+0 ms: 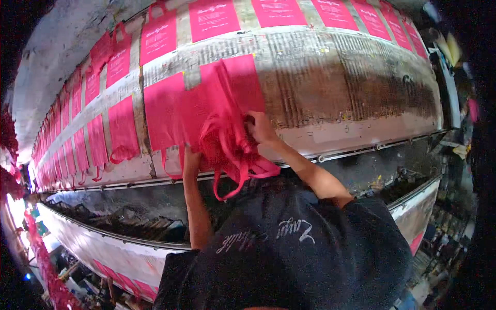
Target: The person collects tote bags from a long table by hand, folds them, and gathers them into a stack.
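A thick bundle of pink fabric tote bags [225, 111] hangs over the long table in front of my body, its looped handles [232, 165] dangling toward my shirt. My right hand [261, 128] is closed on the bundle's right side. At the lower left edge of the bundle, my left hand [191, 156] pinches pink bag fabric, with its fingertips partly hidden. A pink bag [164, 111] lies flat just left of the bundle, handles toward me. Another flat pink bag [250, 77] shows behind the bundle and is partly covered by it.
Along the far side of the table [310, 98] runs a row of pink bags with white print [214, 18]. More pink bags [122, 124] line the near side to the left. A metal rail [351, 152] edges the table. Behind me stands another long table [113, 243].
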`<state>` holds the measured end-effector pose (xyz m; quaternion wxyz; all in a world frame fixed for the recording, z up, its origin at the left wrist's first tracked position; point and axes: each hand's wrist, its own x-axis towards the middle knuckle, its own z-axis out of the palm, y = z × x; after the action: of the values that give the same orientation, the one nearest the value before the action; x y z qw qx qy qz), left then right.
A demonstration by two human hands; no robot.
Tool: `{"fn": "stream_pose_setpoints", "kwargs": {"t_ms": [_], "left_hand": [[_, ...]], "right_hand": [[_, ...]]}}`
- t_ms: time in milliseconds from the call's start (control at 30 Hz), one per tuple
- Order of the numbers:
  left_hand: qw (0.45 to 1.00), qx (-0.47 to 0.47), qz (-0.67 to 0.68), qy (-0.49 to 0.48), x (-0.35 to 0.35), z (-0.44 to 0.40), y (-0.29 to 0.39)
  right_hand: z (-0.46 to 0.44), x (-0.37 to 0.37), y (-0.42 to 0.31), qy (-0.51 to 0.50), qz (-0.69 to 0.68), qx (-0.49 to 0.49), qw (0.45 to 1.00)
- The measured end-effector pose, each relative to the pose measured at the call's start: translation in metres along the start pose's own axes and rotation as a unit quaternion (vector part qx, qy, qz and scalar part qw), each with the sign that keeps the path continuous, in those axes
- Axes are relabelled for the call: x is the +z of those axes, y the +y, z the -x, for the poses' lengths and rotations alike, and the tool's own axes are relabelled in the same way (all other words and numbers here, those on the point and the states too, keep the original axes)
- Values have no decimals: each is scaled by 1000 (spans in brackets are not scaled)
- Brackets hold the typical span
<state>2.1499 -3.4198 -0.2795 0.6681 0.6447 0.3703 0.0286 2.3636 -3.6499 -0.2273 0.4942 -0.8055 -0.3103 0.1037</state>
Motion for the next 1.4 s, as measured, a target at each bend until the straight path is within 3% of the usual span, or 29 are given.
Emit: {"fn": "stream_pose_setpoints", "kwargs": {"t_ms": [33, 67, 100, 167, 200, 233, 267, 333, 400, 433, 467, 533, 567, 633, 700, 833, 933, 1000, 1133, 1233, 1300, 1333, 1400], "left_hand": [[999, -24, 14, 38, 17, 16, 26], [997, 41, 49, 45, 51, 40, 76], [997, 44, 42, 42, 65, 37, 80], [990, -3, -51, 129, 98, 31, 81], [1000, -15, -3, 27, 123, 31, 104], [1000, -13, -9, 26, 144, 16, 84], [993, -10, 64, 99, 166, -2, 51], [976, 36, 212, 39, 230, -17, 74], [999, -34, 7, -19, 260, -71, 40], [996, -60, -61, -39, 274, -79, 24], [997, -40, 10, -63, 306, -62, 45], [998, -56, -18, -39, 346, -53, 56], [989, -95, -115, 13, 353, -57, 41], [998, -45, -4, -42, 351, -56, 11], [1000, -17, -10, -18, 358, -36, 19], [998, -1, -54, 18, 351, -39, 2], [995, -13, -77, 63, 361, -49, -3], [997, 48, -22, 50, 373, -40, 27], [993, 66, -58, 73, 379, -33, 55], [992, -9, -120, 41, 372, -57, 39], [988, 124, -25, 90, 375, -65, 31], [988, 124, -23, 86, 374, -68, 31], [994, 37, -76, 64, 369, -64, 29]], "right_hand": [[-3, -22, -11, -48, -105, 31, 993], [-3, -45, -26, 11, -166, 32, 986], [-9, -70, -28, 17, -170, 31, 985], [-13, -124, -23, 46, -148, 40, 987], [-15, -159, -23, 50, -140, 89, 985], [-16, -192, -16, 54, -132, 136, 980], [-14, -184, 54, 107, -174, 165, 965], [-22, -240, 81, 206, -136, 111, 963], [-16, -259, 179, 193, -195, 228, 934], [0, -261, 202, 188, -194, 231, 935], [7, -266, 218, 160, -100, 222, 957], [13, -273, 250, 111, 88, 197, 970], [16, -267, 274, 73, 98, 236, 964], [17, -264, 298, -11, 122, 307, 944], [28, -271, 273, 9, 219, 252, 943], [22, -280, 248, 4, 248, 235, 940], [16, -274, 268, 4, 291, 278, 916], [11, -277, 282, -19, 147, 325, 934], [3, -287, 263, -49, 246, 318, 914], [-4, -284, 273, -141, 185, 416, 879], [4, -279, 258, 4, 266, 327, 907], [1, -280, 256, 6, 268, 329, 905], [1, -281, 253, -2, 236, 348, 907]]}}
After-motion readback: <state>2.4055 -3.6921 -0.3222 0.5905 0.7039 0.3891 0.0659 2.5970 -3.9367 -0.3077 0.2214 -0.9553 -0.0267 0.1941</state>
